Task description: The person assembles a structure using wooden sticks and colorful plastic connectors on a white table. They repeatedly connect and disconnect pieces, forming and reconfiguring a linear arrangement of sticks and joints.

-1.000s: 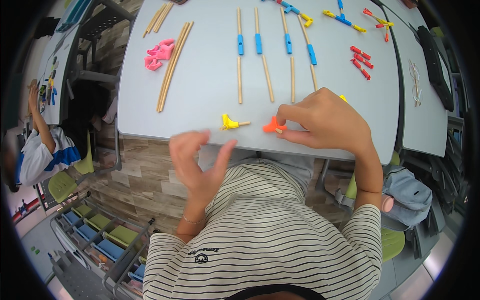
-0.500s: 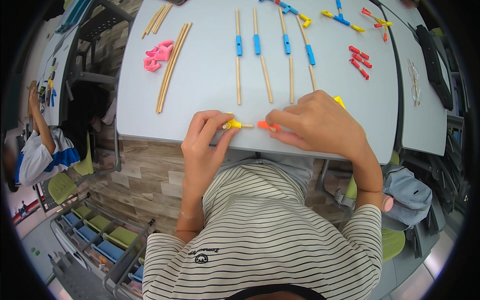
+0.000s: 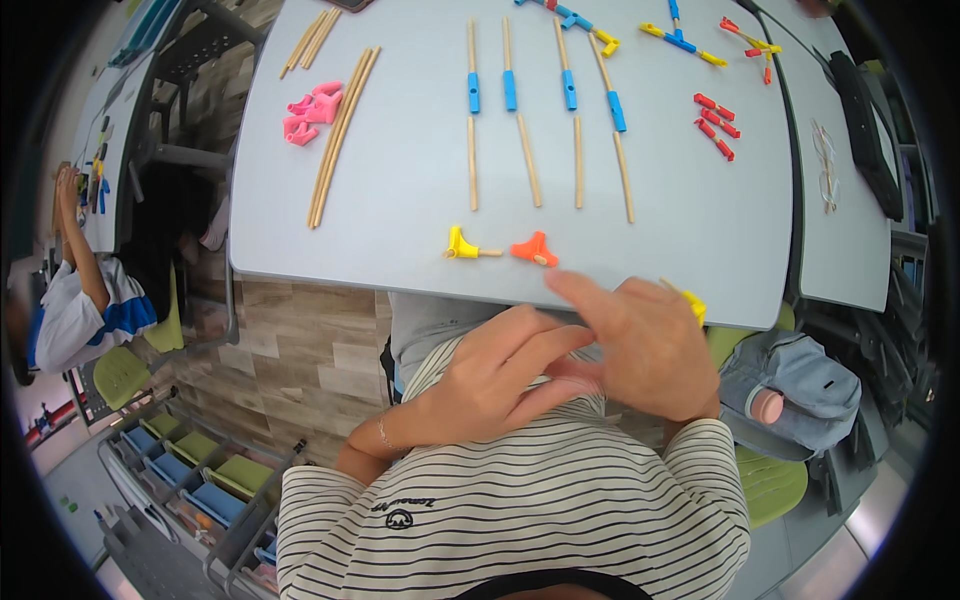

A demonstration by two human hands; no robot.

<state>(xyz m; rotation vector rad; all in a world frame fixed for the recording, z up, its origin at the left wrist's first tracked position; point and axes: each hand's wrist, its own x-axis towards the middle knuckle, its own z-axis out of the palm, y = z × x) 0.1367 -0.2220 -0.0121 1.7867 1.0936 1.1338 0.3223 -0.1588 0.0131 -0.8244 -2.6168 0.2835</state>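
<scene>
Over my lap at the table's front edge, my left hand [image 3: 495,375] reaches toward my right, its thumb and fingers apart and the tips meeting the right hand. Nothing shows in it. My right hand [image 3: 650,350] is slightly blurred, index finger stretched out, the other fingers curled. A yellow connector [image 3: 696,307] with a short stick juts from its outer side. Just beyond the hands, a yellow three-armed connector [image 3: 462,243] with a short stick in it lies on the table, beside an orange connector [image 3: 535,249].
Wooden sticks, some with blue connectors [image 3: 510,90], lie in columns on the white table [image 3: 400,180]. Pink connectors [image 3: 315,112] and long sticks [image 3: 345,140] are left, red pieces [image 3: 715,125] right. Joined pieces [image 3: 683,42] lie at the back. A backpack [image 3: 800,385] is at right.
Both hands have drawn back from the table toward my lap and come together. The yellow and orange connectors were let go on the table. The other yellow connector moved with my right hand.
</scene>
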